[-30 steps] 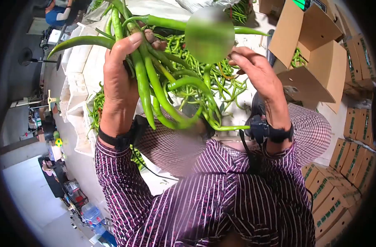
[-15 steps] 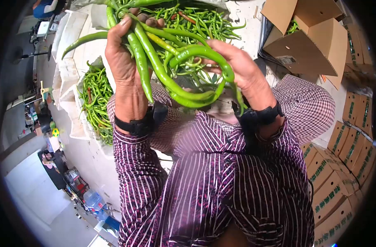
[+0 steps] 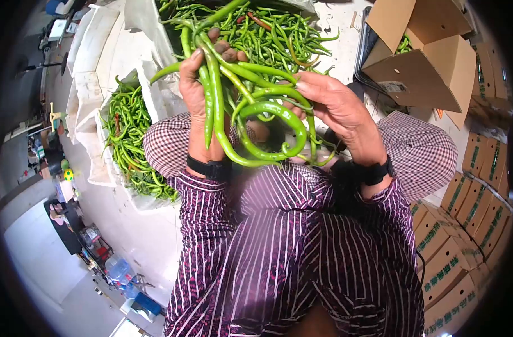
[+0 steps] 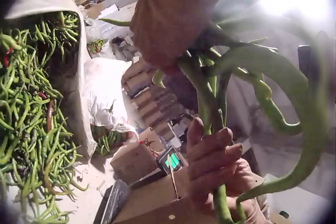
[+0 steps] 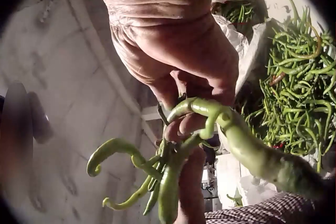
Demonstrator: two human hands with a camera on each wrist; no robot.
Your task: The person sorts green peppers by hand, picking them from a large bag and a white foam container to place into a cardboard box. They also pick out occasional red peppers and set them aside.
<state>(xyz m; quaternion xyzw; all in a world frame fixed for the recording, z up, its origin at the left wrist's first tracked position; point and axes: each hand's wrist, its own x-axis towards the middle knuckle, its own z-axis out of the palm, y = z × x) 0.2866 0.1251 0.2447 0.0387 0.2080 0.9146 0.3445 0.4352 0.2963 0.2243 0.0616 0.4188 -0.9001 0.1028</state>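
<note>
In the head view my left hand (image 3: pixel 195 84) grips a bunch of long green chili peppers (image 3: pixel 214 95), its thumb laid across them and their tips hanging toward my lap. One strongly curled pepper (image 3: pixel 302 133) loops out to the right of the bunch. My right hand (image 3: pixel 343 109) pinches peppers at that side between thumb and fingers. From the left wrist, the right hand's curled fingers (image 4: pixel 212 155) show round a pepper (image 4: pixel 207 98) below the left hand (image 4: pixel 168 19). The right wrist view shows thinner, bent peppers (image 5: pixel 118 150) hanging under the right hand (image 5: pixel 178 45).
A large heap of peppers (image 3: pixel 267 39) lies ahead beside a white sack (image 3: pixel 141 22). Another sack of peppers (image 3: pixel 127 129) stands at the left. An open cardboard box (image 3: pixel 419 78) is at the right, above stacked cartons (image 3: pixel 453 269).
My left hand has moved right and down with the bunch, closer to the right hand. The right hand, earlier apart from the bunch, has come in and taken hold of peppers.
</note>
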